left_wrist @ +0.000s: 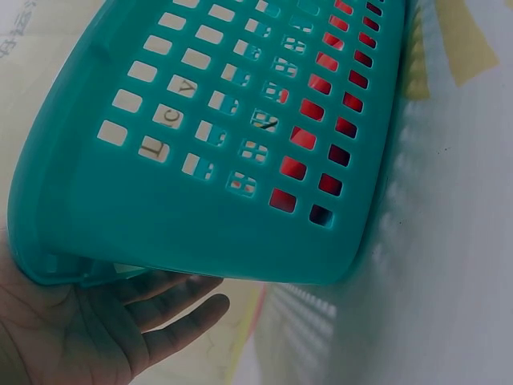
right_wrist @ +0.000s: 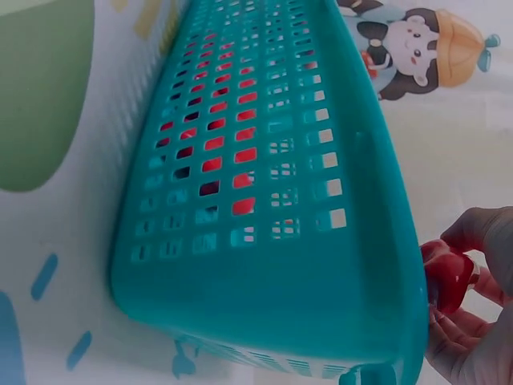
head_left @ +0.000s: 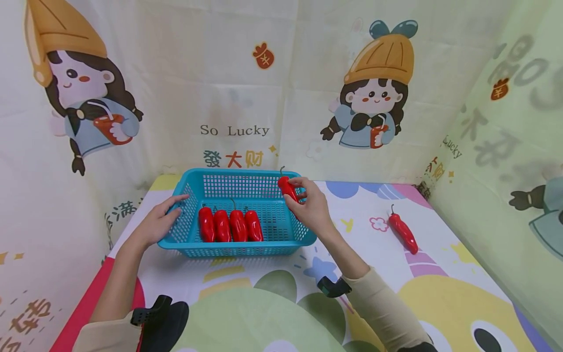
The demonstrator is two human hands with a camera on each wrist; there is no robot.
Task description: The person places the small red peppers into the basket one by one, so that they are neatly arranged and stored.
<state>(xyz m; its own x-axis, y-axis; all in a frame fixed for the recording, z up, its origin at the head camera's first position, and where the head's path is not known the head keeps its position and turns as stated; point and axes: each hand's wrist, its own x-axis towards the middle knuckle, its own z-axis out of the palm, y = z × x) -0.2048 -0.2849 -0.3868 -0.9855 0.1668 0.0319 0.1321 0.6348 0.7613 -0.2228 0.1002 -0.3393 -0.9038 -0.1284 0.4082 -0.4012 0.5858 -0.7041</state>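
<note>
A blue plastic basket (head_left: 246, 249) with slotted walls stands on the table, several red chili peppers (head_left: 238, 226) lined up side by side in its left half. Over the basket's right end, my right hand (head_left: 311, 205) pinches another red chili (head_left: 287, 188) between thumb and fingers, its stem pointing up. The right wrist view has this chili (right_wrist: 446, 275) just beyond the rim, partly hidden by it. My left hand (head_left: 159, 221) rests at the basket's left end, fingers fairly straight against the rim. In the left wrist view, part of that hand (left_wrist: 104, 329) passes behind the basket wall.
One more red chili (head_left: 403, 232) lies on the patterned tablecloth (head_left: 352, 254) to the right of the basket. Behind the table hangs a printed curtain (head_left: 299, 98), and another curtain side (head_left: 497, 195) bounds the right. A dark strap (head_left: 333, 287) sits at my right wrist.
</note>
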